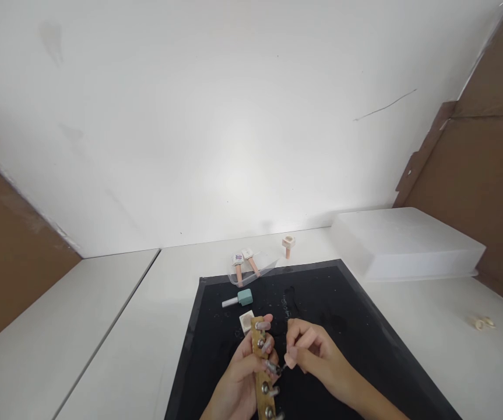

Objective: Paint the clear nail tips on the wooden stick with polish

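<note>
My left hand [240, 376] is wrapped round a narrow wooden strip [260, 382] that carries several metal studs with greyish nail tips [273, 366] on them. In my right hand [316, 356] a small pink-capped brush [291, 360] is pinched between the fingers. Its dark tip meets, or nearly meets, one nail tip in the middle of the strip. Just beyond the strip's top end lies a white square bottle [246, 321], partly hidden. A mint-green bottle [245, 297] with a white cap lies on the black mat [321, 291].
Behind the mat, two pink-capped bottles [239, 269] rest in a clear tray [268, 263]. Another pink-capped bottle [288, 245] is further right. A white translucent box [417, 251] sits at back right; small beige pieces [484, 322] lie far right.
</note>
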Action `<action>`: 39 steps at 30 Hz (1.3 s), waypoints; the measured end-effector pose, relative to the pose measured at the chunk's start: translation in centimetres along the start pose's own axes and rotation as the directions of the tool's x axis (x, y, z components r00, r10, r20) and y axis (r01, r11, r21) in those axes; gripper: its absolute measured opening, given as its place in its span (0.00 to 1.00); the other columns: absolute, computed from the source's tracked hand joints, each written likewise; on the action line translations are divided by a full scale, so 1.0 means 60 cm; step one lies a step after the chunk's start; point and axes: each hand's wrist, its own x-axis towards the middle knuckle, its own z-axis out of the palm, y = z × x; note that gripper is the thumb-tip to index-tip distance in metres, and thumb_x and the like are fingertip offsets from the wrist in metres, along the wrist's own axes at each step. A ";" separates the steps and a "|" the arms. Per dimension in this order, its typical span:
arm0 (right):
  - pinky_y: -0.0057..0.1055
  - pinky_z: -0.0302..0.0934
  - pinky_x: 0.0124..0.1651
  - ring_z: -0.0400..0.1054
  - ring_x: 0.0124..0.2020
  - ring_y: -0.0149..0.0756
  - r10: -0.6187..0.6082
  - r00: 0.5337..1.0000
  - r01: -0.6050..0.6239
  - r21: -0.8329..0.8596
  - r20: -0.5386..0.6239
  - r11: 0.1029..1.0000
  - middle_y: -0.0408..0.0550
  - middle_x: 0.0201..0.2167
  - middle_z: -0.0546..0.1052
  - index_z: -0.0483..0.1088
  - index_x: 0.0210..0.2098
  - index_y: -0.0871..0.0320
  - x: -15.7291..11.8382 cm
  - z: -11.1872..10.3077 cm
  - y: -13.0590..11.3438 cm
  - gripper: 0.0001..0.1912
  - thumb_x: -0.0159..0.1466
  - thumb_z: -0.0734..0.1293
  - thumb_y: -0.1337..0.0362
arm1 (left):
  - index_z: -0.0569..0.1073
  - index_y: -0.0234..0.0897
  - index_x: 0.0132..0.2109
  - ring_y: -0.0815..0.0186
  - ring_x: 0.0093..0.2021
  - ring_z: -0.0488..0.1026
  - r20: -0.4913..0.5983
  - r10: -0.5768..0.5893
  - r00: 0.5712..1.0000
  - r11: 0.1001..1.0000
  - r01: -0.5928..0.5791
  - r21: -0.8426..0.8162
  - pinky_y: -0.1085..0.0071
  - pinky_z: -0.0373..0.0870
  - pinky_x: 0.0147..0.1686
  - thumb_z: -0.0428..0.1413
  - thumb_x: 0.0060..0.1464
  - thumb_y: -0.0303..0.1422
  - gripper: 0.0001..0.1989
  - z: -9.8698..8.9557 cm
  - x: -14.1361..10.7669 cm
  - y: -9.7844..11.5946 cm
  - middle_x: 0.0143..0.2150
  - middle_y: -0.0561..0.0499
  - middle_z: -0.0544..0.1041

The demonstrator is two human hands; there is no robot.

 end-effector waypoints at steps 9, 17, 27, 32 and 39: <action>0.25 0.53 0.26 0.58 0.23 0.26 -0.097 0.993 0.095 0.032 0.073 0.995 0.42 0.27 0.65 0.73 0.27 0.59 -0.004 -0.002 -0.001 0.10 0.58 0.67 0.59 | 0.68 0.42 0.51 0.75 0.26 0.62 -0.056 -0.008 0.998 1.000 0.008 0.007 0.75 0.56 0.28 0.55 0.32 0.18 0.34 0.002 -0.002 0.001 0.28 0.55 0.68; 0.25 0.53 0.27 0.58 0.23 0.27 -0.053 0.996 0.052 0.019 0.067 0.998 0.41 0.25 0.65 0.72 0.23 0.60 -0.002 -0.001 -0.003 0.11 0.56 0.68 0.59 | 0.69 0.42 0.51 0.75 0.25 0.61 -0.044 -0.004 0.999 1.000 0.004 0.016 0.75 0.56 0.28 0.56 0.33 0.18 0.33 0.004 -0.002 -0.001 0.28 0.56 0.66; 0.26 0.50 0.25 0.57 0.21 0.27 -0.009 1.000 0.009 0.002 0.014 1.000 0.39 0.19 0.63 0.67 0.14 0.61 -0.001 0.002 -0.005 0.11 0.51 0.67 0.71 | 0.68 0.41 0.52 0.74 0.25 0.61 -0.012 -0.004 1.000 1.000 0.005 0.015 0.73 0.55 0.27 0.54 0.32 0.18 0.34 0.005 -0.002 0.000 0.27 0.56 0.66; 0.24 0.47 0.20 0.55 0.19 0.24 -0.037 0.999 0.038 0.035 -0.012 0.999 0.41 0.22 0.64 0.69 0.14 0.62 0.001 -0.003 0.005 0.15 0.54 0.69 0.63 | 0.70 0.42 0.50 0.75 0.24 0.59 0.005 0.004 1.000 1.000 -0.004 0.006 0.74 0.53 0.25 0.54 0.32 0.17 0.33 0.003 0.000 -0.002 0.27 0.56 0.66; 0.23 0.48 0.18 0.53 0.16 0.20 -0.031 0.998 0.025 0.118 0.050 0.993 0.41 0.26 0.65 0.74 0.24 0.60 0.001 -0.001 0.004 0.13 0.56 0.68 0.56 | 0.70 0.42 0.50 0.75 0.24 0.60 -0.038 -0.008 0.999 1.000 0.009 0.029 0.75 0.54 0.26 0.55 0.32 0.18 0.33 0.003 -0.005 -0.004 0.29 0.55 0.66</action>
